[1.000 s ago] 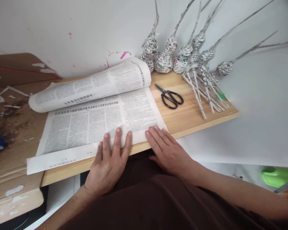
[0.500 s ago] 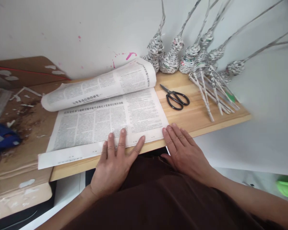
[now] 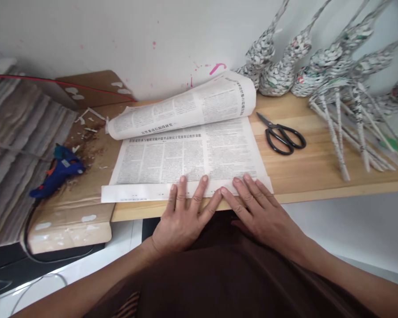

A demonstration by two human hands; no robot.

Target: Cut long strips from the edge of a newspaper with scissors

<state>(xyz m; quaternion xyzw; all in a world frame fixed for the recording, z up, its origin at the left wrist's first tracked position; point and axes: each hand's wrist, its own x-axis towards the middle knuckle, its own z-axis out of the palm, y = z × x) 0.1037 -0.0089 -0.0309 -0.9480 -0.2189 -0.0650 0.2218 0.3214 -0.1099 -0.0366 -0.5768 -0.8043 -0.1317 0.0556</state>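
A newspaper (image 3: 185, 154) lies spread on the wooden board (image 3: 318, 172), its far page curled over in a roll (image 3: 185, 110). My left hand (image 3: 182, 216) lies flat with fingers spread on the paper's near edge. My right hand (image 3: 258, 210) lies flat beside it, fingertips on the paper's near right corner. Both hands are open and hold nothing; they almost touch each other.
Black scissors (image 3: 281, 137) lie right of the newspaper. Woven newspaper figures (image 3: 278, 75) and rolled paper sticks (image 3: 345, 128) stand at the back right. A blue glue gun (image 3: 58, 170) rests on stained cardboard (image 3: 69, 207) at the left, beside corrugated sheets (image 3: 13, 145).
My view has swung left, so the glue gun and corrugated sheets show more. My right hand has slid left along the paper's near edge toward my left hand.
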